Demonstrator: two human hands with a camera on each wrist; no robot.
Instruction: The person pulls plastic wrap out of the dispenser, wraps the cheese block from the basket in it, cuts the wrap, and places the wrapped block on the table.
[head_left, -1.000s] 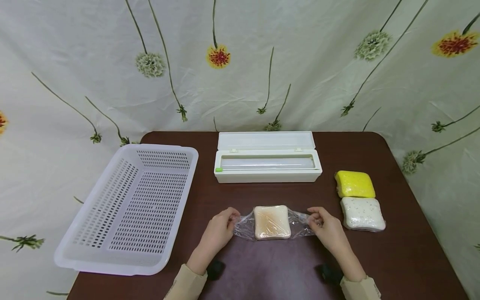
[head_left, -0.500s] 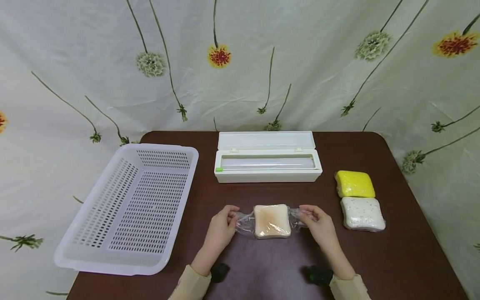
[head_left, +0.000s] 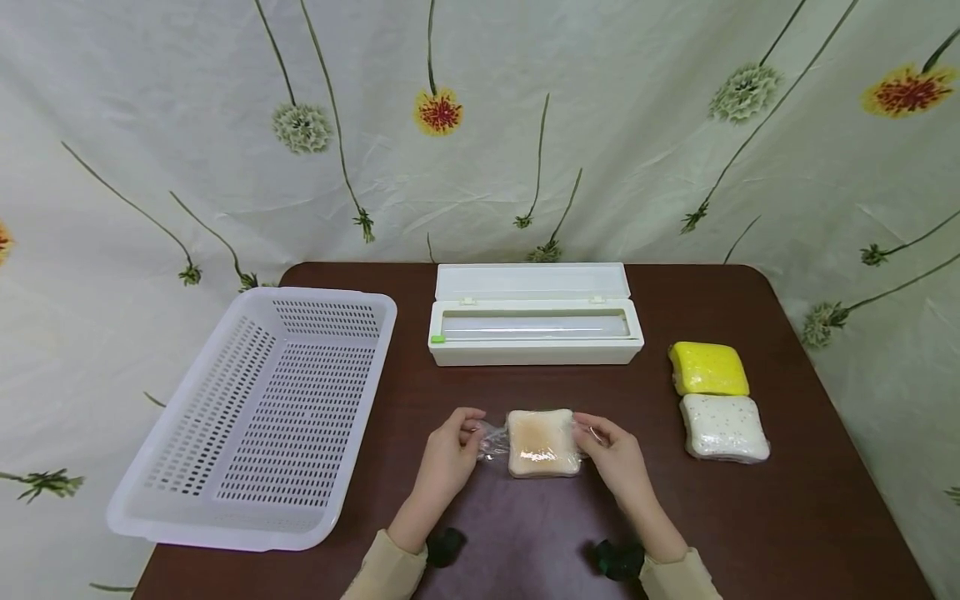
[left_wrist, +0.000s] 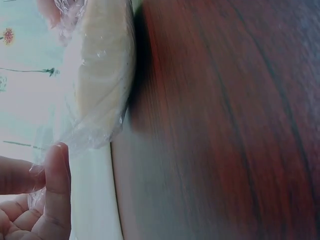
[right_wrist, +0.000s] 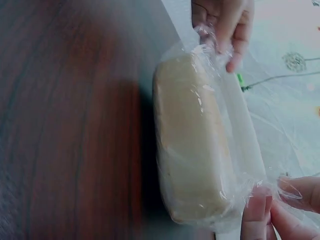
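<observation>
A square slice of bread [head_left: 542,443], pale with a toasted brown patch, lies in clear plastic wrap [head_left: 492,442] at the front middle of the table. On its left side my left hand [head_left: 447,450] pinches the gathered end of the wrap between thumb and fingers. My right hand [head_left: 611,450] pinches the other end, its fingertips right at the bread's right edge. Seen from the right wrist, the film stretches over the thick bread [right_wrist: 190,140], with the right fingers [right_wrist: 256,212] gripping a bunched piece. The left wrist view shows the left fingers [left_wrist: 57,185] on the film.
Behind the bread stands a white cling film dispenser [head_left: 536,354], its lid raised and a roll inside. A white perforated basket [head_left: 360,417] fills the left side. At the right lie a yellow wrapped block [head_left: 710,368] and a white speckled wrapped one [head_left: 724,427], side by side.
My right hand has moved left, up to the bread's edge, and the film on that side has drawn in. My left hand has shifted slightly right, shortening its end. The bread stays in place.
</observation>
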